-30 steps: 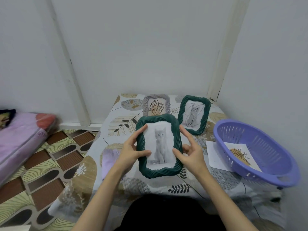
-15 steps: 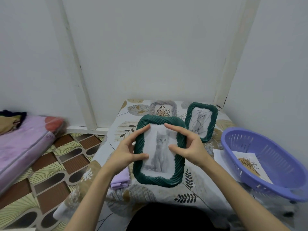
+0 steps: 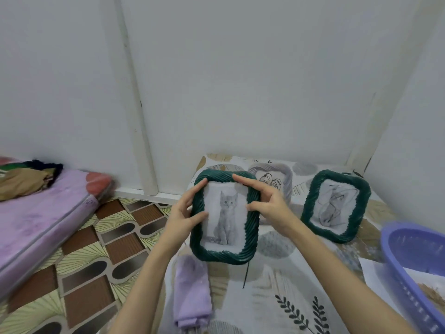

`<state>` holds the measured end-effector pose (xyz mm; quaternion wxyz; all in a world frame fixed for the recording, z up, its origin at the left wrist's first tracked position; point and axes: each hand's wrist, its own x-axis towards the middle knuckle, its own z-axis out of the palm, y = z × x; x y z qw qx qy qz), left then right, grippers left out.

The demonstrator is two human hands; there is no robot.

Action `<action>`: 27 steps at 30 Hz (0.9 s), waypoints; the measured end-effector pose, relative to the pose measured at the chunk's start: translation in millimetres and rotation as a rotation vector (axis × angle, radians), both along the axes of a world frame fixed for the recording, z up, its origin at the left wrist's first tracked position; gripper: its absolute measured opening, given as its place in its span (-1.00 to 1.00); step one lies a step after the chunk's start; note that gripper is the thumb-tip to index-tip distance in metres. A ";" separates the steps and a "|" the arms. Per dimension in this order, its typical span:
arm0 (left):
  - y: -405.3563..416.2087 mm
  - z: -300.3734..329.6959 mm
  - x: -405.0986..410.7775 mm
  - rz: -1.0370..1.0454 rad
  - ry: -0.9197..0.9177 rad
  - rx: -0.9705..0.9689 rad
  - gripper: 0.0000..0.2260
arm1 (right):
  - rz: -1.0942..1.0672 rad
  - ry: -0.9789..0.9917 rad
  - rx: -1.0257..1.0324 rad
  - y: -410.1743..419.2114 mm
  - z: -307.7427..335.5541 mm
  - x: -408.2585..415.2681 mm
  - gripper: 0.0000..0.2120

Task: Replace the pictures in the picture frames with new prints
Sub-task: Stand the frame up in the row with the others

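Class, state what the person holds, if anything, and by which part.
The cat frame, by its side rims: left hand on its left rim, right hand on its right.

Both rope-textured frames (image 3: 225, 216) (image 3: 336, 206) are dark green, cat print (image 3: 226, 216) is grey on white. Tablecloth (image 3: 277, 297) is white with leaf print, basket (image 3: 409, 266) and folded cloth (image 3: 192, 290) are lilac.

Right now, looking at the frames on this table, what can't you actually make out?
- Back of the green woven cat frame: faces away in the head view; left hand and right hand cover its sides.
- Purple plastic basket: cut off by the right edge and blurred, so the print inside barely shows.
- Grey frame: mostly behind the right hand.
- Second green frame: sketch subject unclear.
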<state>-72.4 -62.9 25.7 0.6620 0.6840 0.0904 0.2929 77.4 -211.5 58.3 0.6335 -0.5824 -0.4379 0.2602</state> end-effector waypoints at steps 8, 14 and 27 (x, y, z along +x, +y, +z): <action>80.5 -27.5 46.6 0.043 0.013 -0.095 -0.38 | 0.017 0.054 -0.029 95.5 -27.0 61.6 -0.33; 113.1 -44.2 74.9 0.121 0.013 -0.089 -0.41 | 0.023 -0.006 -0.028 141.5 -42.8 92.7 -0.34; 121.3 -66.0 90.5 0.123 0.005 -0.107 -0.40 | -0.082 -0.104 0.002 156.5 -64.4 105.2 -0.39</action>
